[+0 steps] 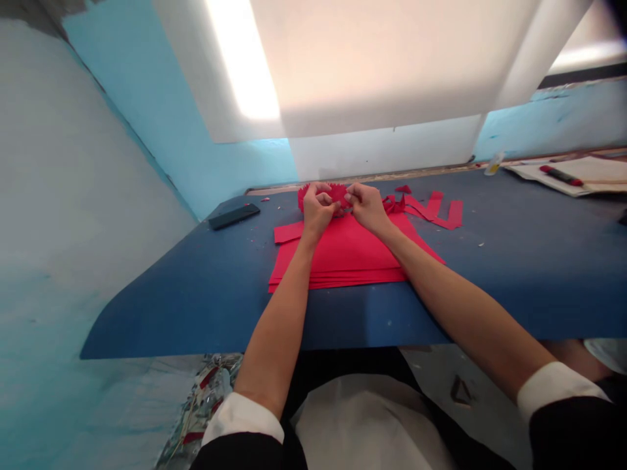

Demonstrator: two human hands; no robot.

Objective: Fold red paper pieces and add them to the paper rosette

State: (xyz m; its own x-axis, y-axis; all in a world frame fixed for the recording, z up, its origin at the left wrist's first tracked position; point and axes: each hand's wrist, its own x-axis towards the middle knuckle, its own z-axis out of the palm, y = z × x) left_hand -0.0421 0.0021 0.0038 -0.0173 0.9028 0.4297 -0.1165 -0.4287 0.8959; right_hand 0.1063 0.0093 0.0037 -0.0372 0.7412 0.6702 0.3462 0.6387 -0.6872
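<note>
Both my hands meet at the far side of a blue table (196, 294). My left hand (317, 210) and my right hand (365, 205) are closed in pinches on a round, fringed red paper piece (337, 193) held between them. Just below the hands lies a stack of red paper sheets (347, 258), and my forearms stretch over it. A small red strip (288, 232) sticks out at the stack's left.
Cut red paper strips (434, 210) lie right of the hands. A black phone (234, 216) rests at the left. A glue bottle (494, 163), white sheets (582, 175) and a red-and-black marker (561, 175) sit at the far right. A blue wall (147, 117) rises behind.
</note>
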